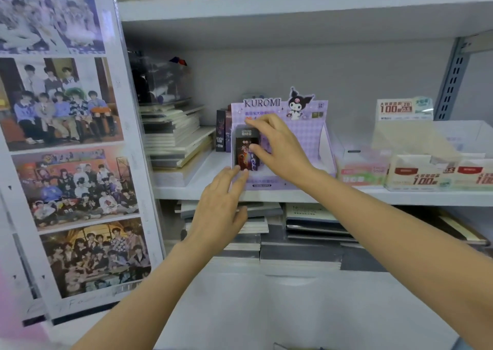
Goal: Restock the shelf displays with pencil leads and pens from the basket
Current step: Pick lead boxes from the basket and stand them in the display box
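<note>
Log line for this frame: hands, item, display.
right hand: pinches dark pack inside Kuromi display box, left end | left hand: touches box front | pack: upright

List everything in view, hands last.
Kuromi display box: one, purple, middle shelf centre.
dark pack: one, black and red, upright inside display box, left end.
dark boxes: about two, black, behind display box's left side.
notebooks: several stacks, grey-white, middle shelf left and lower shelf.
lead boxes: several, clear with red labels, middle shelf right.
photo poster: one, multicoloured, far left.
left hand: one, fingers touching display box front.
right hand: one, pinching the dark pack.
</note>
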Demonstrator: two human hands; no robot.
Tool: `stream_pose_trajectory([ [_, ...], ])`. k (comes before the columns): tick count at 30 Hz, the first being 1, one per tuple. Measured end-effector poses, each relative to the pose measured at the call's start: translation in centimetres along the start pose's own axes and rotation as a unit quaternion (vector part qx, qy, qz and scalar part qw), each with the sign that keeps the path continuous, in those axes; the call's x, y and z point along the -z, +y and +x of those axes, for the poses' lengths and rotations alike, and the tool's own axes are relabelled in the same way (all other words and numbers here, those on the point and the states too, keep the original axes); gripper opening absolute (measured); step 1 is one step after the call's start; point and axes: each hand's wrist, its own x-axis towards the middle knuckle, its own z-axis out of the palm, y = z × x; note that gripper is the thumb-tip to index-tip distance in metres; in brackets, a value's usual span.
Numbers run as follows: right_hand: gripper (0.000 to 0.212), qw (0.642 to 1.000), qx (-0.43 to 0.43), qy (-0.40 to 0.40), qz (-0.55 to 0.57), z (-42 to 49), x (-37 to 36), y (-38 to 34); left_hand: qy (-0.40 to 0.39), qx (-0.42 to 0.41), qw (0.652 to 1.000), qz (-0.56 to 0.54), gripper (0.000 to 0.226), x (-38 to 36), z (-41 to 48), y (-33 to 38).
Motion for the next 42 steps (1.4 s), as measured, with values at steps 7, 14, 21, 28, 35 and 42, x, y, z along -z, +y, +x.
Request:
stream_pose_trajectory([
  [7, 0.014, 0.980, -0.033, -0.013, 0.194, -13.9, -1.7, -1.5, 0.009, 0.095, 0.983, -0.154, 0.021, -9.0, -8.7, 4.0],
  [14, 0.012, 0.901, -0.287, -0.287, 0.152, -35.4, -10.1, 4.6, -0.402, 0.211, 0.878, -0.153, 0.019, -22.1, -22.6, 7.6],
  [21, 0.030, 0.803, -0.382, -0.449, 0.086, -48.7, -15.1, 7.6, -0.434, 0.328, 0.833, -0.101, 0.043, -28.5, -29.1, 9.4],
  [28, 0.068, 0.790, -0.366, -0.491, 0.035, -51.3, -18.1, 7.0, -0.380, 0.332, 0.863, -0.035, 0.055, -31.0, -29.3, 10.1],
  [35, 0.062, 0.788, -0.357, -0.487, 0.117, -51.9, -17.7, 8.7, -0.432, 0.262, 0.863, -0.021, 0.057, -32.0, -29.2, 9.6],
  [42, 0.023, 0.768, -0.440, -0.382, 0.265, -50.8, -15.7, 10.1, -0.346, 0.404, 0.781, -0.327, 0.027, -30.4, -28.3, 8.5],
])
